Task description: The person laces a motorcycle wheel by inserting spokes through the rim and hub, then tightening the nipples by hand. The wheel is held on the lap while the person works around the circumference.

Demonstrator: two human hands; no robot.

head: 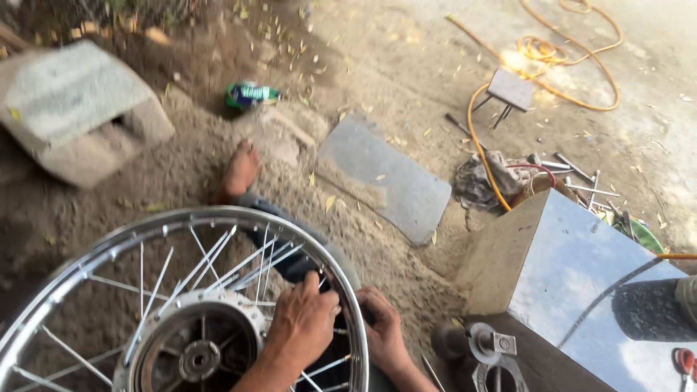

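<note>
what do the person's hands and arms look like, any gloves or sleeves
Both are bare: the left hand and the right hand wear no gloves, and no rings or watch show. The forearms are uncovered as far as the picture's lower edge, with no sleeve in view.

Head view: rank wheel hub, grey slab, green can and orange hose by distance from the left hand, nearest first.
Measured from the left hand, which rests on the wheel's spokes:
1. Wheel hub, just to its left inside the rim.
2. Grey slab, flat on the sand, up and to the right.
3. Green can, farther up, beside the concrete block.
4. Orange hose, coiled at the top right.
</note>
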